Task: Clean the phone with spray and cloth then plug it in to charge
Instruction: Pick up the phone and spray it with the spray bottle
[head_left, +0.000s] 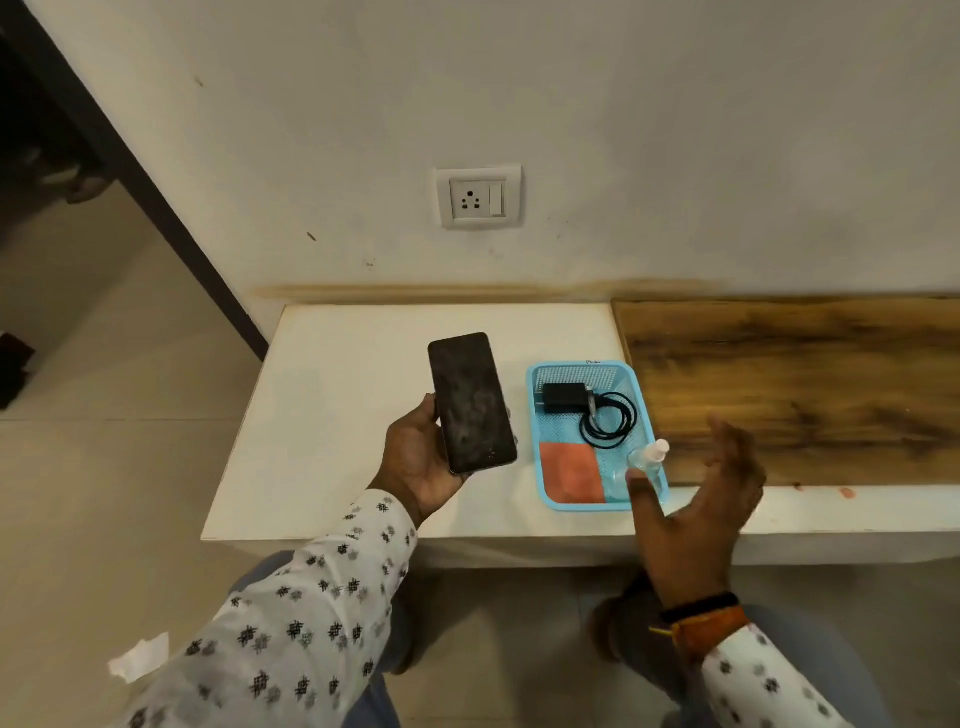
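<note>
Left hand (415, 457) grips the smudged phone (471, 402). Right hand (696, 499), fingers spread and empty, nears the spray (647, 462) in the tray (540, 384); next, grasp it

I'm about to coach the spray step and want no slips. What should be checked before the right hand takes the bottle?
1. Phone held firmly: ok, the left hand grips it, screen up.
2. Screen needs cleaning: ok, smudges show on it.
3. Right hand free: ok, open and holding nothing, close to the bottle.
4. Bottle reachable: ok, it stands at the near right corner of the basket.
5. Cloth ready: ok, it lies flat in the basket.
6. Bottle holds liquid: cannot tell, it is clear and partly behind the fingers.
</note>
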